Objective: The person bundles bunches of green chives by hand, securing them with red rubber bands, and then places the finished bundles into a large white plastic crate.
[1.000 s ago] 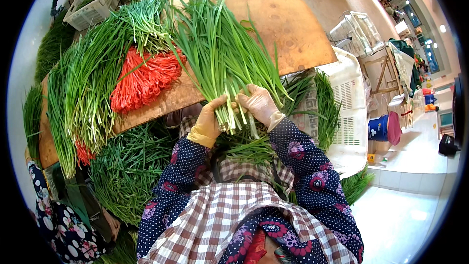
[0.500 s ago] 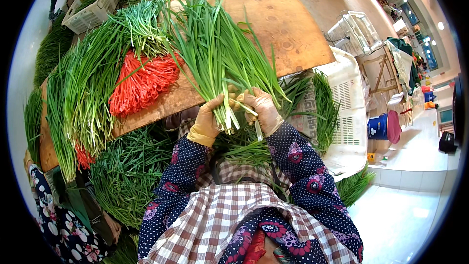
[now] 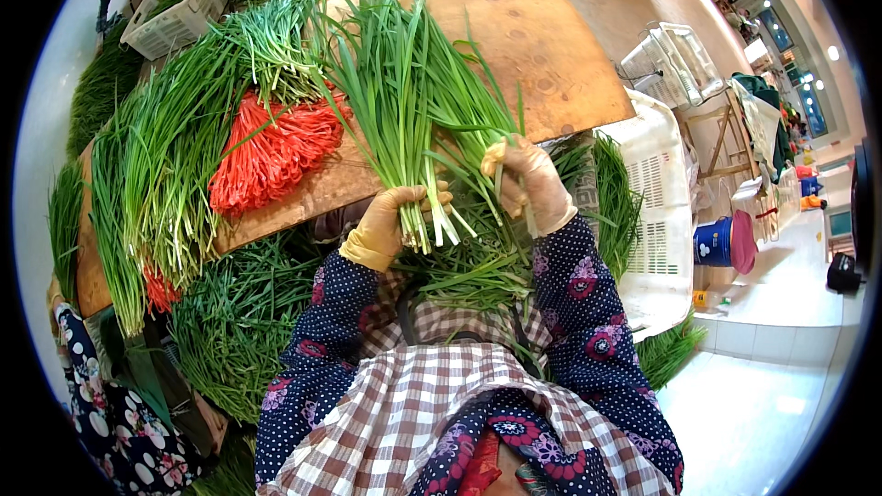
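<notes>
The left hand point(image 3: 390, 225), in a tan rubber glove, is closed around the pale stem ends of a thick bunch of long green chives point(image 3: 404, 110), whose leaves fan out toward twelve o'clock over the broad brown wooden board point(image 3: 542, 46). Just to its three o'clock, the right hand point(image 3: 528, 184), gloved the same way, is curled around a few thin green stalks point(image 3: 501, 165) drawn off the right side of that bunch; its fingers are narrowly closed on them. Below both hands, at six o'clock, a loose heap of chive leaves point(image 3: 478, 266) lies against the person's checked apron point(image 3: 413, 404). At nine o'clock from the left hand, a pile of orange-red rubber bands point(image 3: 271, 152) rests on the board, touching a second long sheaf of green chives point(image 3: 175, 156) that runs from eleven o'clock down to eight o'clock. At three o'clock from the right hand stands a white plastic slatted crate point(image 3: 657, 211), with more greens tucked between it and the board. Another white basket point(image 3: 175, 18) sits at eleven o'clock, well apart from the hands.
</notes>
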